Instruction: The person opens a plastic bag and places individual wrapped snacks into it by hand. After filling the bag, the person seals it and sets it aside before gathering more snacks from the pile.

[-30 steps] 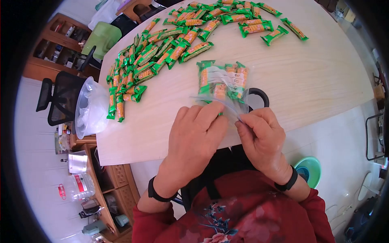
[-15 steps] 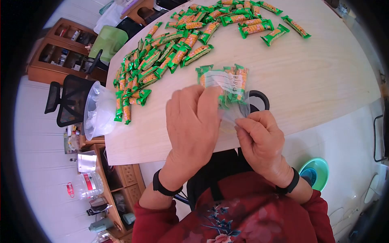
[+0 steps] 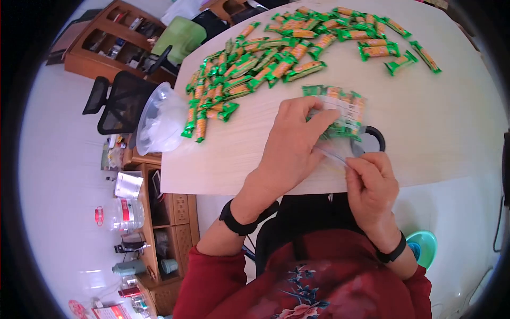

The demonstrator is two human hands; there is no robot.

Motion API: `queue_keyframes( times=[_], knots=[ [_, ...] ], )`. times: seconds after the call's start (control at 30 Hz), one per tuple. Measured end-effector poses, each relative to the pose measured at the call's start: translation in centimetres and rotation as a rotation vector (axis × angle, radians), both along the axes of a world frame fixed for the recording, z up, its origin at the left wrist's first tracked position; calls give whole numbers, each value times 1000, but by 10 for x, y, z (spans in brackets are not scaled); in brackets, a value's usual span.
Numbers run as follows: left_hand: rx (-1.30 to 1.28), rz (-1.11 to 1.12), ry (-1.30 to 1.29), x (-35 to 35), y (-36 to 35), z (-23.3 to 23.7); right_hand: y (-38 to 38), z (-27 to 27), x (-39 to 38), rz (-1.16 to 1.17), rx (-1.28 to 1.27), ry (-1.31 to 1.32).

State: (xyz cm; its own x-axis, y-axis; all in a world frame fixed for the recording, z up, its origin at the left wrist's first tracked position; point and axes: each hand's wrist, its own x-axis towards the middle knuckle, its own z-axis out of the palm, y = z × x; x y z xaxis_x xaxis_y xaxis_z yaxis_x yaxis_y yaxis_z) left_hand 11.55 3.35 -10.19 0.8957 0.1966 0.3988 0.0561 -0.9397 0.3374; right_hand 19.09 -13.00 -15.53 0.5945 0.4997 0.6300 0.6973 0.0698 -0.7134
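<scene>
Transparent bag (image 3: 340,110) of green-and-orange packets lies on the table (image 3: 239,159), toward the near edge. Right hand (image 3: 373,183) pinches its near edge between thumb and forefinger. Left hand (image 3: 297,139) lies over its left side, thumb across the print; whether it grips cannot be determined. A black ring (image 3: 382,139), beside the bag, is partly hidden.
</scene>
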Motion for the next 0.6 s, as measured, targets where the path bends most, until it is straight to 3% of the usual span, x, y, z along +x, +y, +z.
queue_keyframes(
  times=[0.03,0.2,0.27,0.4,0.6],
  knots=[
    [-103,-16,58,-9,3,7,-1,1,0,6,-6,20],
    [-147,125,62,-62,78,11,-1,-2,-1,-19,-20,0],
    [187,407,212,-80,110,0,0,-2,-3,-23,-30,8],
    [167,421,294,-97,121,-10,0,-2,-2,-27,-17,5],
    [104,376,159,-107,83,-4,1,-2,-3,-47,-20,6]
  ],
)
